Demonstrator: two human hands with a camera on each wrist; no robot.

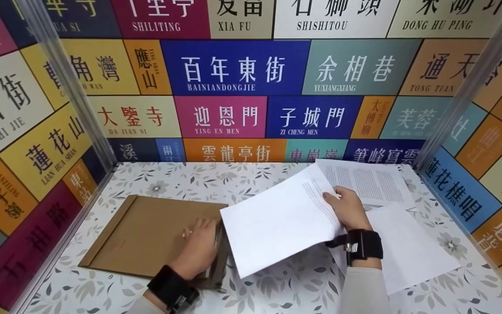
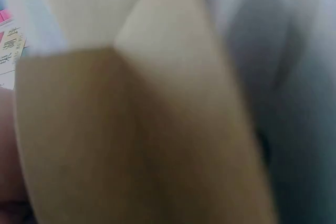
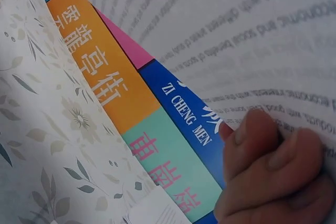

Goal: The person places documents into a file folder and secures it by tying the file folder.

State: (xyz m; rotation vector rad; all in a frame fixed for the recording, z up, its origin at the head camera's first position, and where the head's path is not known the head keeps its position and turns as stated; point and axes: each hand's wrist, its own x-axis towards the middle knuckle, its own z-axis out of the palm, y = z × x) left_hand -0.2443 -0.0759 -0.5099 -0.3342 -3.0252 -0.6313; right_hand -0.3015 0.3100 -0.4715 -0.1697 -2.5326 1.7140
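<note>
A brown kraft-paper document envelope [image 1: 155, 235] lies flat on the left, its open side facing right. My left hand [image 1: 199, 248] grips the upper layer at that open side, fingers bent on top and thumb hidden. Close up in the left wrist view, the envelope's folded side [image 2: 94, 129] fills most of the picture. My right hand [image 1: 347, 207] pinches a white printed sheet [image 1: 277, 222] by its right edge, thumb on top. The sheet is raised and tilted, its left edge beside the envelope's opening. Curled fingers [image 3: 273, 166] and blurred print show in the right wrist view.
Behind the right hand lies another printed page [image 1: 364, 179]. A blank-looking white sheet [image 1: 416, 253] lies under the right forearm. The tabletop [image 1: 116, 296] has a leaf pattern. Panels with street names [image 1: 238, 67] enclose the back and both sides.
</note>
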